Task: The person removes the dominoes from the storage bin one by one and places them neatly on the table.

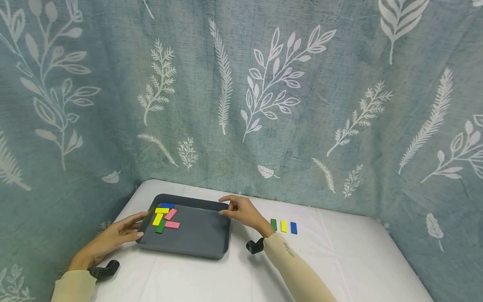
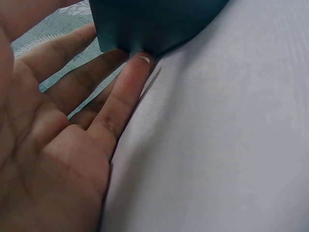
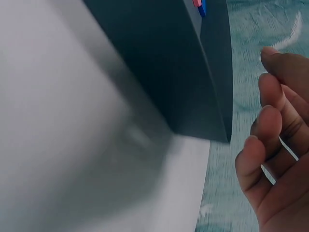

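A dark grey rectangular tray (image 1: 200,233) lies on the white-covered table, with several coloured blocks grouped at its left end. Among them are a blue block (image 1: 167,205), a green block (image 1: 161,226) and a pink block (image 1: 172,225). My left hand (image 1: 111,238) is at the tray's left side; in the left wrist view its extended fingertips touch the outer wall (image 2: 149,24). By the far right corner is my right hand (image 1: 241,209), its fingers loosely bent. The right wrist view shows those fingers (image 3: 265,123) beside the tray wall (image 3: 169,72), holding nothing.
Right of the tray, a green block (image 1: 273,225), a yellow block (image 1: 284,226) and a blue block (image 1: 294,227) lie in a row on the white cloth (image 1: 339,251). A leaf-patterned curtain (image 1: 234,105) hangs behind the table and at its sides.
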{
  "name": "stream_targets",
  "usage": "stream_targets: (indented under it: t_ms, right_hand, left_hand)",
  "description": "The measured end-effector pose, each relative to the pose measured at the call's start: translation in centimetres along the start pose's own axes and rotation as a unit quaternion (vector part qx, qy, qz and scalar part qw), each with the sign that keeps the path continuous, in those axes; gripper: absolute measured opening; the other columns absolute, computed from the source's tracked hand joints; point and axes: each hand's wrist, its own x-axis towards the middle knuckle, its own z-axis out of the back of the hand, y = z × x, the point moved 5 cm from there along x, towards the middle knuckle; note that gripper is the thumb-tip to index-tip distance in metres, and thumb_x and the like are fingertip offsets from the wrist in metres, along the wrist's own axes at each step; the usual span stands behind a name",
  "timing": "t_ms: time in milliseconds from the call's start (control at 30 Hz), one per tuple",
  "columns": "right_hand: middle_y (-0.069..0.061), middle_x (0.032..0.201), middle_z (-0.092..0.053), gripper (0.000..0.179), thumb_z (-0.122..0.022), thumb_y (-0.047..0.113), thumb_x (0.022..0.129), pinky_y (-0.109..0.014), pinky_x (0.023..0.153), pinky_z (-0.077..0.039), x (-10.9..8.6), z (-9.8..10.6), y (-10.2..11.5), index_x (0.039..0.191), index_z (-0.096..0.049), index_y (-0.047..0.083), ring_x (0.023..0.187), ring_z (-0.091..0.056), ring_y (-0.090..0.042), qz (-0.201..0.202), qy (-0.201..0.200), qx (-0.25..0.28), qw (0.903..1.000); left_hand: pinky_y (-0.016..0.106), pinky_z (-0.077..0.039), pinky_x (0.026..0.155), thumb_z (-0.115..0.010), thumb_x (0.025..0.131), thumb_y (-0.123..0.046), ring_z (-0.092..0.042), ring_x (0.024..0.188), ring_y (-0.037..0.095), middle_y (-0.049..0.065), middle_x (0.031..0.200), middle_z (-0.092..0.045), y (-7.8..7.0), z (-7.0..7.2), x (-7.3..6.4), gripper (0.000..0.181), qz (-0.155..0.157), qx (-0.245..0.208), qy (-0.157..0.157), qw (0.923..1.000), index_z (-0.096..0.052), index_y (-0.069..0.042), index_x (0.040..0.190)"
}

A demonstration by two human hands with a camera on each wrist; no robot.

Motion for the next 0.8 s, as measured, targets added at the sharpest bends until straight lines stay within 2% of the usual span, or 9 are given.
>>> stream_targets:
  t_ms: [133, 433, 800]
  right_hand:
    - [0.002, 0.074, -0.066, 0.045, -0.077, 0.027, 0.095, -0.023, 0.056, -0.042, 1.0, -1.1, 0.7, 0.135, -0.066, 0.01, 0.059, -0.049, -0.007, 0.012, 0.009, -0.007, 0.9999]
    - [0.005, 0.074, -0.065, 0.047, -0.077, 0.031, 0.095, -0.022, 0.057, -0.043, 2.8, -3.3, 2.0, 0.136, -0.065, 0.01, 0.059, -0.049, -0.006, 0.02, 0.035, -0.037, 0.9985]
    - [0.005, 0.073, -0.062, 0.048, -0.077, 0.03, 0.095, -0.022, 0.06, -0.046, 4.7, -5.6, 3.2, 0.136, -0.065, 0.01, 0.058, -0.051, -0.008, 0.02, 0.067, -0.047, 0.9965]
  left_hand:
    - [0.072, -0.026, 0.114, -0.073, 0.097, -0.033, -0.028, 0.147, 0.048, 0.02, 0.166, -0.025, 0.0, 0.0, -0.1, 0.081, 0.001, -0.002, 0.0, 1.0, -0.029, -0.012, 0.162]
    - [0.071, -0.026, 0.115, -0.073, 0.097, -0.033, -0.026, 0.148, 0.049, 0.021, 0.166, -0.026, 0.1, 0.0, 0.0, 0.081, 0.002, -0.006, -0.001, 1.0, -0.029, -0.012, 0.162]
    - [0.07, -0.026, 0.115, -0.073, 0.097, -0.032, -0.026, 0.148, 0.048, 0.02, 0.166, -0.026, -0.1, 0.1, -0.1, 0.081, -0.001, -0.008, -0.001, 1.0, -0.03, -0.011, 0.162]
